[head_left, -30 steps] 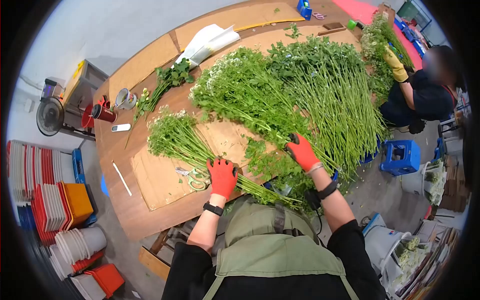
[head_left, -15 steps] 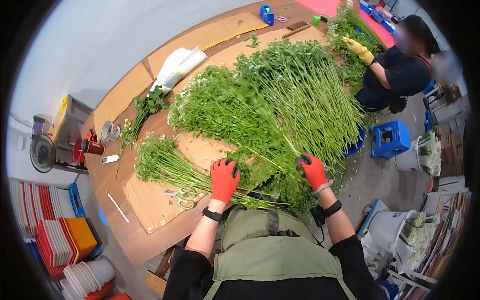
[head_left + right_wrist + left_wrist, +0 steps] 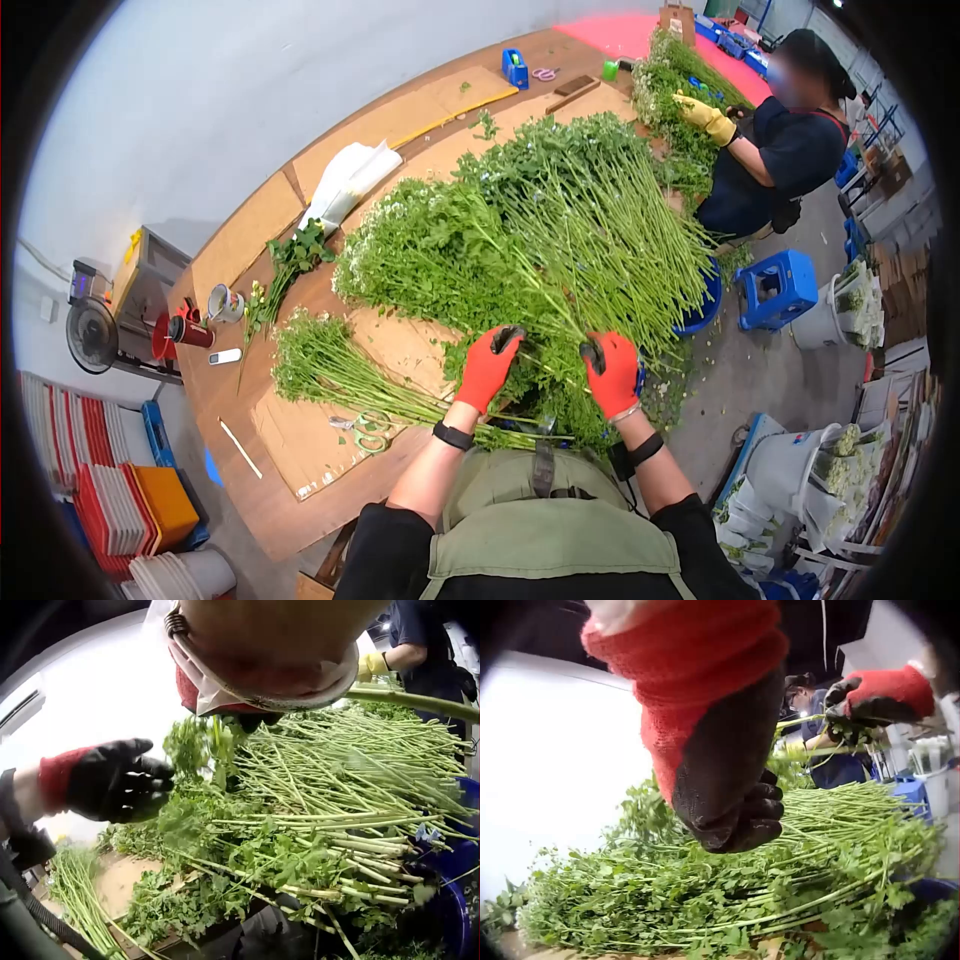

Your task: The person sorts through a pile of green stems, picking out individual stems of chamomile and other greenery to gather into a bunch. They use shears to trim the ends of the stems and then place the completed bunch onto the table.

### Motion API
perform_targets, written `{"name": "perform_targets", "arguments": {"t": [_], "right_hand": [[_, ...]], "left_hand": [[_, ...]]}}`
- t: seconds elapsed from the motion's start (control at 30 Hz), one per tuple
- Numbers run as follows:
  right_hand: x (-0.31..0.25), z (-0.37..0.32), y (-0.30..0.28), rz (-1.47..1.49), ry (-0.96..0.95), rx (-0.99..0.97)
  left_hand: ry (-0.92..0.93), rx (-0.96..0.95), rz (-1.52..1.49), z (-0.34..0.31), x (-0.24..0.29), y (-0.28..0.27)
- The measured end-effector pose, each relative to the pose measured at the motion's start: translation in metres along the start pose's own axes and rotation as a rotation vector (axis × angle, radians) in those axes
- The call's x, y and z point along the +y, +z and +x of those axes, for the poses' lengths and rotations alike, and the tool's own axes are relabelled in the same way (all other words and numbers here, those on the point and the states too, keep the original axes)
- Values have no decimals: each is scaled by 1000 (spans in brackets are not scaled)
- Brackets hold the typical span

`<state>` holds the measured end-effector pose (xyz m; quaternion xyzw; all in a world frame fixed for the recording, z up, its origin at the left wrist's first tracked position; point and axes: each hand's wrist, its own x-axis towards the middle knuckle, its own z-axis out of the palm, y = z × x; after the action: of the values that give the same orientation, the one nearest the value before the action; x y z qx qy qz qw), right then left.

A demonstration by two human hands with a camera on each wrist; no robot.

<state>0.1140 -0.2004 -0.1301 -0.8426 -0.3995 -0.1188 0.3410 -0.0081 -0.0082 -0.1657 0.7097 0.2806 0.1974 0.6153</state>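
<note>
My right hand, in a red glove with dark palm, grips a leafy green stem; its cut end sticks out to the right in the right wrist view. My left hand is held just left of it, over the leaves, with loosely bent fingers and nothing in them, as the right wrist view shows of the left glove. Beyond both hands a big heap of white-flowered stems lies on the table, beside a pile of long bare stems. A smaller bunch lies at the left.
Green-handled scissors lie on cardboard near the front edge. Wrapped flowers, a cup and a tape dispenser are further off. A person in yellow gloves works at the right, near a blue stool.
My left hand has left the smaller bunch and moved right, towards my right hand. My right hand has drawn a stem from the heap towards me. The view has shifted.
</note>
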Motion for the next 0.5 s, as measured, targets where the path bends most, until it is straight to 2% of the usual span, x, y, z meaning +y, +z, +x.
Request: {"name": "perform_targets", "arguments": {"t": [0.03, 0.07, 0.1, 0.17, 0.2, 0.23, 0.27, 0.3, 0.33, 0.37, 0.43, 0.47, 0.5], "right_hand": [[-1, -6, -1, 34, 21, 8], [8, -17, 3, 92, 65, -92], [16, -25, 6, 94, 52, -86], [25, -40, 9, 432, 296, -394], [24, -43, 7, 600, 422, -452], [23, -47, 5, 601, 423, -468], [22, -49, 4, 722, 524, -539], [22, -46, 4, 843, 620, -601], [8, -34, -7, 827, 745, -675], [7, -28, -1, 827, 744, -672], [7, -20, 12, 750, 444, -474], [0, -10, 16, 682, 381, -408], [-5, -4, 20, 679, 392, -404]], "left_hand": [[14, 3, -2, 4, -4, 0], [-99, -57, -356, 9, -8, -1], [-213, -120, -709, 16, -13, -3], [-155, -99, -699, 34, -26, -10], [13, -86, -186, 42, -18, -20], [163, -73, 330, 47, -12, -26], [151, -65, 328, 51, 3, -28], [-53, -106, -458, 59, 25, -28], [-259, -144, -1241, 62, 37, -26], [-258, -146, -1240, 64, 33, -23], [-133, -123, -963, 64, 19, -12], [-183, -46, -938, 60, 31, -2], [-192, -55, -937, 60, 27, 5]]}}
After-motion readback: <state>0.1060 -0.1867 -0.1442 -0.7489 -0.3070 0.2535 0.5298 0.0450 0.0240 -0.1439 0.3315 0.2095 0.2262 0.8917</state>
